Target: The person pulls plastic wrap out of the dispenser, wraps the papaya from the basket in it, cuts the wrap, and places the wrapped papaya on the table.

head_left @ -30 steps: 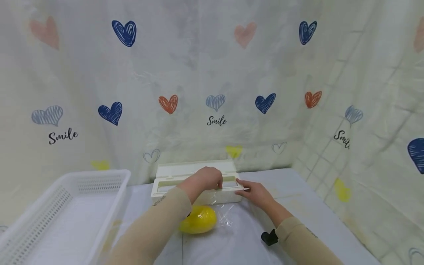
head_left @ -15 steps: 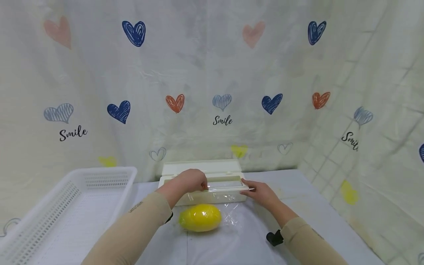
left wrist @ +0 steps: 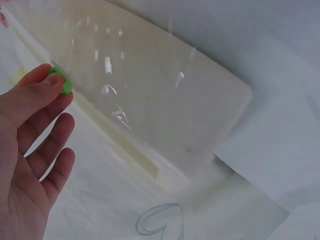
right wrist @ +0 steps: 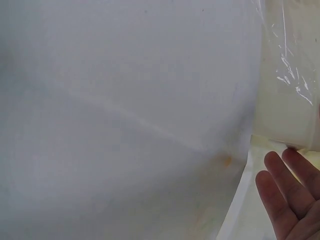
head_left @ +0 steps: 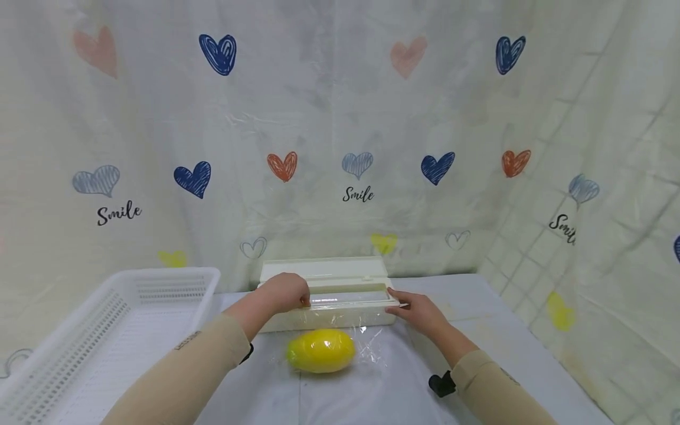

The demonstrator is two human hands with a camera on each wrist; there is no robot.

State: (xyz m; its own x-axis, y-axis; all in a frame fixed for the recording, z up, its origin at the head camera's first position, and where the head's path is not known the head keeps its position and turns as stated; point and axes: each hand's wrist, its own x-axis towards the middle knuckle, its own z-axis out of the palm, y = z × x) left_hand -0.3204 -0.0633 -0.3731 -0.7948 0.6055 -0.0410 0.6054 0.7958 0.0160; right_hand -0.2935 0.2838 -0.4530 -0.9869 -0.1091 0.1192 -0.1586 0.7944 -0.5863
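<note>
A long white cling film dispenser [head_left: 340, 319] lies at the back of the table, its lid [head_left: 325, 268] raised. On its front edge my left hand [head_left: 285, 293] pinches a small green slider [left wrist: 65, 86] between thumb and forefinger, left of the middle. My right hand [head_left: 418, 311] grips the dispenser's right end; in the right wrist view some of its fingers [right wrist: 287, 190] show by that end. Clear film [head_left: 368, 345] hangs over the front onto the table. In front lies a yellow oblong fruit [head_left: 321, 351], greenish at its left tip, with film around it.
A white perforated plastic basket [head_left: 204, 307] stands on the left side of the table. Behind the dispenser hangs a pale curtain [head_left: 313, 224] printed with hearts, which also runs along the right side. White sheeting [head_left: 510, 354] covers the table.
My left hand has slid leftward along the dispenser's front edge, uncovering more of the slot and the fruit. The right hand stays at the right end. The head view has shifted slightly.
</note>
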